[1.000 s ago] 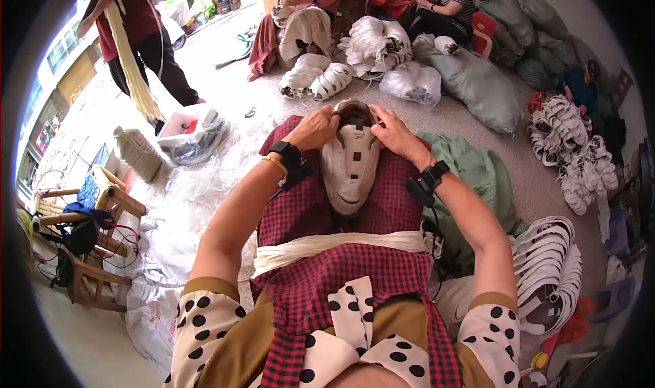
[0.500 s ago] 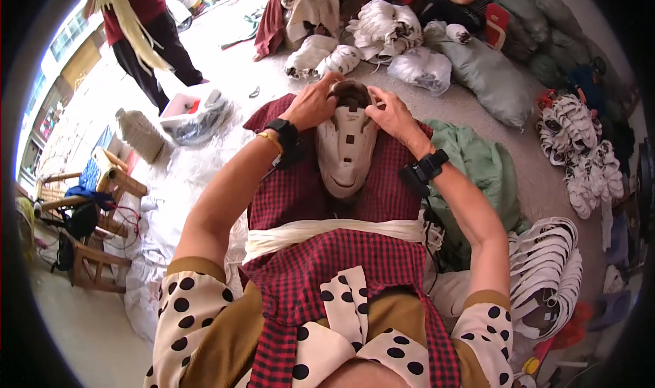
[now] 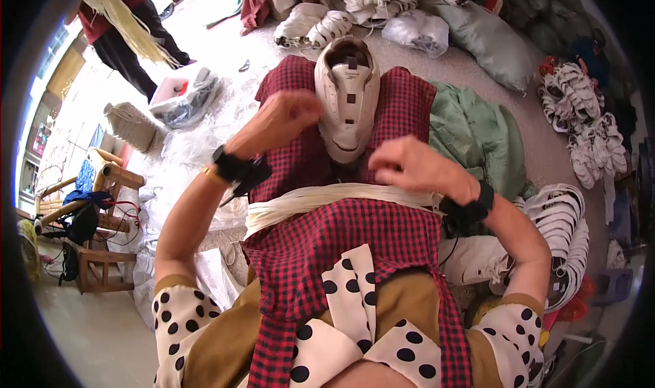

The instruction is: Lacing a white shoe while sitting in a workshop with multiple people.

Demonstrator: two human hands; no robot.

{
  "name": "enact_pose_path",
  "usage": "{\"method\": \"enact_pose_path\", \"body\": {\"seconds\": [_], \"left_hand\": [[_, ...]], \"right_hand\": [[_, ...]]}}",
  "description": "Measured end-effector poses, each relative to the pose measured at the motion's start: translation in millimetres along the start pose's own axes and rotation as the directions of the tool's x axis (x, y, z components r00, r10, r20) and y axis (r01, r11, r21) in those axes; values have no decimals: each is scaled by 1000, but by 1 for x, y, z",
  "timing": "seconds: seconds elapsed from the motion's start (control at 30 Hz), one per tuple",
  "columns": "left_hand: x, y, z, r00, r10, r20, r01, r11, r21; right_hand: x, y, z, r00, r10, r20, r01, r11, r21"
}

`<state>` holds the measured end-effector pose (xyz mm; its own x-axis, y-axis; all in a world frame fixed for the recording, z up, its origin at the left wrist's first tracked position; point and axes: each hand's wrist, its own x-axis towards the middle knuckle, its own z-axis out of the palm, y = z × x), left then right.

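Note:
A white shoe (image 3: 350, 125) stands between my knees with its toe toward me and its opening away; no lace shows in it. My left hand (image 3: 276, 123) hovers just left of the shoe, over the checked cloth (image 3: 300, 74) on my leg, its bent fingers smeared by motion. To the lower right of the toe is my right hand (image 3: 423, 168), also blurred, fingers curled and apart from the shoe. Below it, a bundle of flat white laces (image 3: 321, 207) lies across my lap. Whether either hand holds anything does not show.
White shoes (image 3: 471, 258) and striped white pieces (image 3: 559, 231) lie at my right beside a green sack (image 3: 477, 136). Bundled shoes (image 3: 327, 28) and a grey sack (image 3: 477, 37) lie ahead. At left are a plastic tub (image 3: 181, 98), a wooden stool (image 3: 102, 251) and a standing person (image 3: 129, 33).
Both hands have left the shoe's opening and come back toward me, the left to the left and the right to the lower right. The shoe stays between my knees.

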<state>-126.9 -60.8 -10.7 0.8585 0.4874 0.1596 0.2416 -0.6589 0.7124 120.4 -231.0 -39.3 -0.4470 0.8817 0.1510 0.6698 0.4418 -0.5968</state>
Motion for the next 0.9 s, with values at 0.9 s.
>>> {"method": "enact_pose_path", "body": {"seconds": [0.9], "left_hand": [[-18,27,49,968,40,246,-20,996,-85]], "right_hand": [[0,-26,5,907,418,-38,-359,820,446]]}}
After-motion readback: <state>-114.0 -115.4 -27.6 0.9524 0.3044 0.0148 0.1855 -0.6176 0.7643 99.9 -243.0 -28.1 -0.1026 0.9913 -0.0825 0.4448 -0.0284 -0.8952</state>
